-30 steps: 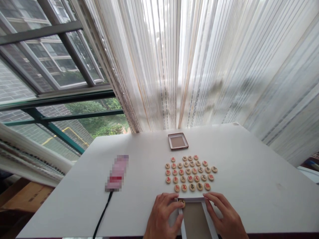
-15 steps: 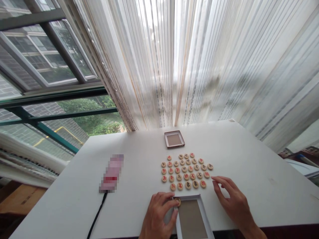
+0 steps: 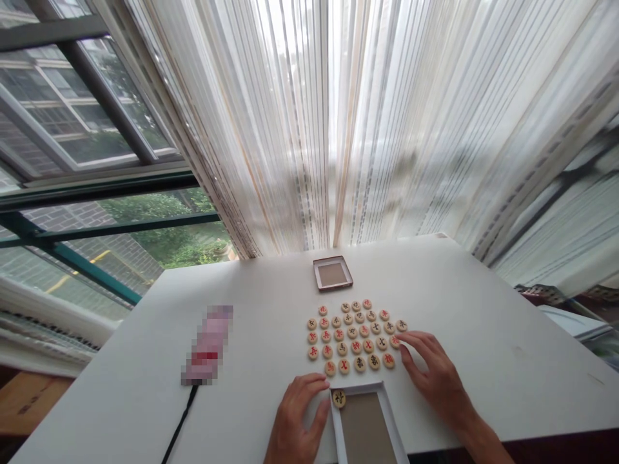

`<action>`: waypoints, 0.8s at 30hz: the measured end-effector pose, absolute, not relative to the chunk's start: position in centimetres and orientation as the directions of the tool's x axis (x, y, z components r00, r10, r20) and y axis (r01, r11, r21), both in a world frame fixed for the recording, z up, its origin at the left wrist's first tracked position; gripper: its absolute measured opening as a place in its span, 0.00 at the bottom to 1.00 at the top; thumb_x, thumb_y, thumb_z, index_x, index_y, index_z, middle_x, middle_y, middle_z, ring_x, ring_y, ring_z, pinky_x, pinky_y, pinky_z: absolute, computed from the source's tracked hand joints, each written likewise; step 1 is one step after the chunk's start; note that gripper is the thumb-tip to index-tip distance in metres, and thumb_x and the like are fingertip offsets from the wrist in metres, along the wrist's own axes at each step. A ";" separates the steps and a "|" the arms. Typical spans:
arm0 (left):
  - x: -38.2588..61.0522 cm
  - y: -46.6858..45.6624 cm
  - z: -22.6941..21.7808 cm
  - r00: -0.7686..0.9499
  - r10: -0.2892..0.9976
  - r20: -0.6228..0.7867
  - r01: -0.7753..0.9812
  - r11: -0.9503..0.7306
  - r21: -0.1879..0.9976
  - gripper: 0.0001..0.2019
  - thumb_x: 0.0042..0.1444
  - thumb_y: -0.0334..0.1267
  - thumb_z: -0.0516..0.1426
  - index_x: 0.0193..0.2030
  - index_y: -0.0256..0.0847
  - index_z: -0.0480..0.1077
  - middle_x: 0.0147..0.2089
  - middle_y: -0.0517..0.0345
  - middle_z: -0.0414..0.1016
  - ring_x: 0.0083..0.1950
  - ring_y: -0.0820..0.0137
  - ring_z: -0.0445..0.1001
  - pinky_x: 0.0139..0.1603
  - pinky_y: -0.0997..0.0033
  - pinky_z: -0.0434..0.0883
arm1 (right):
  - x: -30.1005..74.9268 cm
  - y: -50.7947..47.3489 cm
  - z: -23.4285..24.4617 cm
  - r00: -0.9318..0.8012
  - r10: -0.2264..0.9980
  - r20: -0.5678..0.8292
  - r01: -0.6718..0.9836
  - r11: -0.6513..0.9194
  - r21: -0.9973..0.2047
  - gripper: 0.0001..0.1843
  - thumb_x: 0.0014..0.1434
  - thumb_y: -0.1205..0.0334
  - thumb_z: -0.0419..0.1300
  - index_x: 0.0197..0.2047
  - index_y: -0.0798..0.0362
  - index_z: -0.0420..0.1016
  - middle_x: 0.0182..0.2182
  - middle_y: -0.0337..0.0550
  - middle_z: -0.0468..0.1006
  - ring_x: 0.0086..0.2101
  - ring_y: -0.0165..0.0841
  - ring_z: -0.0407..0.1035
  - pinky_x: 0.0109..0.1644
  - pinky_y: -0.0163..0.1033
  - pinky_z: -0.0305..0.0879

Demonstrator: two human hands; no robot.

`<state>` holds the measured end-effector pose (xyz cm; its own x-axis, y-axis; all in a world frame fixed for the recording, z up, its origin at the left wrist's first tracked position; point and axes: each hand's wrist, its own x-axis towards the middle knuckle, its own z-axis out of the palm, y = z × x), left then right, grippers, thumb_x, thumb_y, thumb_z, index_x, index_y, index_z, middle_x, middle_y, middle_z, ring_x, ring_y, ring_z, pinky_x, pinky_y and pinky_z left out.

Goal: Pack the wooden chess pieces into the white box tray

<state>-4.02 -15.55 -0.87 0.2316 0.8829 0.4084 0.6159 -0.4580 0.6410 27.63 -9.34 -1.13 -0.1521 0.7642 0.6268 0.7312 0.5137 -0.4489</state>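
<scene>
Several round wooden xiangqi pieces (image 3: 356, 347) with red or black characters lie flat on the table in loose rows. My right hand (image 3: 432, 370) reaches in from the right, its thumb and forefinger apart at the edge of a red-marked piece (image 3: 394, 342), which still lies flat. Below the rows, a shallow open box (image 3: 393, 419) with a white rim holds one black-marked piece (image 3: 339, 399) in its far left corner. My left hand (image 3: 300, 412) is beside the box's left wall with fingers parted and nothing in them. Its fingertips are near a red-marked piece (image 3: 329, 368).
A box lid (image 3: 351, 284) lies behind the pieces on the white table (image 3: 261, 322). To the left is a blurred pink object (image 3: 207, 345) with a black cable (image 3: 181, 422). Striped curtains (image 3: 300, 161) hang along the far edge, beside a window (image 3: 91, 122).
My left hand has let go of the black-marked piece in the box corner and drawn back left. My right hand has moved in to the red-marked piece. The view has shifted slightly.
</scene>
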 end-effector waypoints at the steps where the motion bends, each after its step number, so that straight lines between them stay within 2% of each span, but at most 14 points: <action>1: -4.0 -15.5 -0.9 0.225 0.885 0.407 0.612 -0.453 0.648 0.10 0.65 0.36 0.56 0.51 0.46 0.73 0.52 0.52 0.78 0.54 0.63 0.77 0.55 0.62 0.77 | 27.7 -8.8 -0.9 -0.171 0.760 0.627 0.732 0.524 -0.436 0.13 0.66 0.66 0.57 0.53 0.47 0.74 0.45 0.46 0.79 0.49 0.42 0.73 0.55 0.51 0.71; 9: -4.0 -15.5 -1.8 0.262 0.884 0.388 0.619 -0.462 0.635 0.09 0.66 0.35 0.56 0.50 0.46 0.73 0.50 0.52 0.78 0.53 0.63 0.76 0.55 0.60 0.76 | 27.9 -5.1 0.7 -0.365 0.779 0.510 0.740 0.574 -0.349 0.12 0.66 0.65 0.57 0.51 0.46 0.77 0.50 0.45 0.81 0.55 0.44 0.70 0.57 0.54 0.68; 15: -3.8 -15.7 -1.2 0.247 0.901 0.357 0.617 -0.431 0.658 0.08 0.67 0.36 0.55 0.51 0.47 0.72 0.50 0.53 0.78 0.53 0.63 0.75 0.56 0.59 0.75 | 28.0 -2.0 2.3 -0.347 0.851 0.394 0.708 0.513 -0.485 0.10 0.65 0.62 0.57 0.46 0.48 0.79 0.44 0.47 0.83 0.50 0.45 0.73 0.55 0.55 0.68; 24: -3.7 -15.9 -0.9 0.210 0.914 0.347 0.608 -0.400 0.686 0.08 0.66 0.36 0.56 0.51 0.47 0.72 0.49 0.54 0.78 0.52 0.64 0.76 0.55 0.61 0.75 | 26.2 4.2 3.5 -0.398 0.875 0.275 0.662 0.482 -0.574 0.11 0.63 0.57 0.58 0.43 0.46 0.82 0.40 0.42 0.84 0.41 0.38 0.77 0.48 0.44 0.73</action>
<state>-3.67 -15.93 -0.95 0.2100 0.9140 0.3472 0.6078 -0.4002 0.6859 26.22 4.16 3.52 -0.3981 0.8750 0.2754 0.6625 0.4819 -0.5735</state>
